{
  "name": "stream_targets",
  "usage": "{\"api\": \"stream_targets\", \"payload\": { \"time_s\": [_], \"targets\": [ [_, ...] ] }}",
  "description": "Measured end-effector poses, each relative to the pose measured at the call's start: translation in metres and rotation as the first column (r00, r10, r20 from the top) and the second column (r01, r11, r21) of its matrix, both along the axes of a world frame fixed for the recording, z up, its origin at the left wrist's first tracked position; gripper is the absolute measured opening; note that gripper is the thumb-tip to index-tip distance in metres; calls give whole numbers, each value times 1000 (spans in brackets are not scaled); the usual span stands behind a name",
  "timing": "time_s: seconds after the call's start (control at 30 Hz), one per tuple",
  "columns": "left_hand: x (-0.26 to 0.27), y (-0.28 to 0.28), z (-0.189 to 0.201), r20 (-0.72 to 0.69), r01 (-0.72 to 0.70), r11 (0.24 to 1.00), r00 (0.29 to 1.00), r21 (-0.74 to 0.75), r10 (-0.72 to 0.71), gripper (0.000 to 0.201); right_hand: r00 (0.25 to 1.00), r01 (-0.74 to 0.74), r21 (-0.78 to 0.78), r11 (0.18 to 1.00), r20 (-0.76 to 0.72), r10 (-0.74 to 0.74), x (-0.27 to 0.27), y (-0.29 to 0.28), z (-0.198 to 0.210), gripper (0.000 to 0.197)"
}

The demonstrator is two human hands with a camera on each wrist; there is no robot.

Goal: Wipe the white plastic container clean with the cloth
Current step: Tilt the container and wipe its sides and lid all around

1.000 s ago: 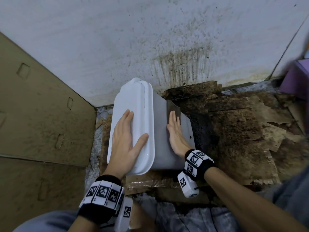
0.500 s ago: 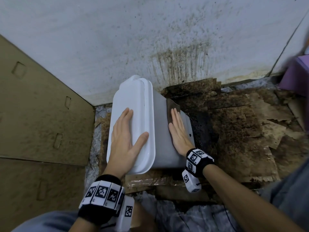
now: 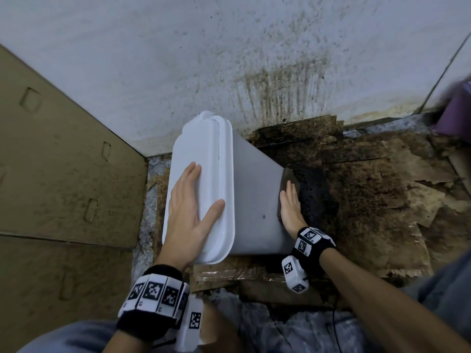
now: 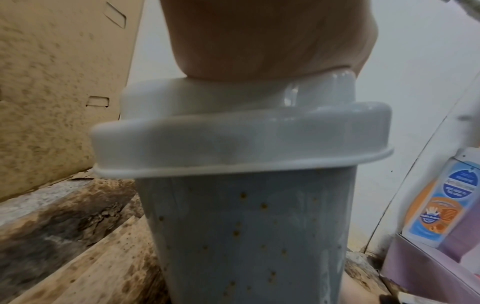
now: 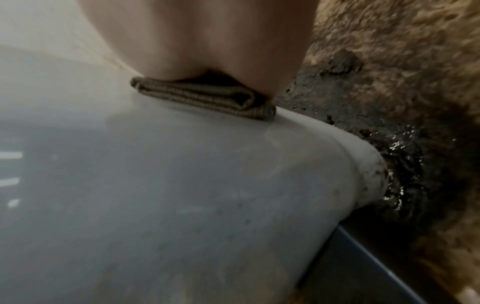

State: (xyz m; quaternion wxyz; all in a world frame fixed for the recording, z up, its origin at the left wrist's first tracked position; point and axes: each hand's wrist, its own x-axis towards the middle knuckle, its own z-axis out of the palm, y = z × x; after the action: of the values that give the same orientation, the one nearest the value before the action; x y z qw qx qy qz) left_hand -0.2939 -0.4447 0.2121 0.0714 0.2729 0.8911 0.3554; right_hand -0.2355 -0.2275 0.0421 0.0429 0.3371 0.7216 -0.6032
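Note:
A tall white plastic container (image 3: 252,200) stands upright on soiled cardboard near the wall, its lid (image 3: 209,159) on top. My left hand (image 3: 190,207) lies flat on the lid with straight fingers. My right hand (image 3: 290,202) presses a folded brown cloth (image 3: 286,178) flat against the container's right side, low down by the base. The left wrist view shows brown specks on the container's wall (image 4: 246,236) under the lid (image 4: 233,139). In the right wrist view the folded cloth (image 5: 207,98) sits under my palm on the wall (image 5: 168,195).
A stained white wall (image 3: 229,59) rises behind the container. Brown cardboard panels (image 3: 58,174) stand at the left. Wet, dark, dirty cardboard (image 3: 356,189) covers the floor to the right. A purple box (image 3: 456,108) and a labelled bottle (image 4: 439,205) sit at the far right.
My right hand has slid the cloth down the container's side towards its base. My left hand stays flat on the lid. The camera has shifted slightly.

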Motion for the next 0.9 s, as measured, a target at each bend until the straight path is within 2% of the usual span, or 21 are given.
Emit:
{"api": "stream_targets", "payload": {
  "time_s": [0.23, 0.43, 0.53, 0.73, 0.83, 0.9],
  "targets": [
    [1, 1, 0, -32, 4, 1000, 999, -29, -5, 81, 991, 34, 19, 999, -128, -31, 3, -37, 30, 53],
    [-2, -2, -4, -29, -1, 1000, 1000, -12, 1, 80, 933, -71, 119, 990, -344, 108, 14, -86, 89, 52],
    [-4, -4, -5, -27, -3, 1000, 1000, -9, 2, 80, 907, -91, 154, 984, -396, 146, 23, -99, 102, 52],
    [-1, 1, -3, -44, 9, 1000, 999, -24, -10, 81, 868, 18, 251, 968, -484, 109, 38, -92, 77, 55],
    [-1, 0, -3, -34, 8, 1000, 999, -14, -9, 80, 894, 78, 208, 975, -448, 24, 48, -84, 44, 57],
    [-3, -3, -4, -27, 4, 1000, 1000, -11, -4, 80, 930, 114, 156, 981, -365, -50, 57, -77, 16, 55]
  ]
}}
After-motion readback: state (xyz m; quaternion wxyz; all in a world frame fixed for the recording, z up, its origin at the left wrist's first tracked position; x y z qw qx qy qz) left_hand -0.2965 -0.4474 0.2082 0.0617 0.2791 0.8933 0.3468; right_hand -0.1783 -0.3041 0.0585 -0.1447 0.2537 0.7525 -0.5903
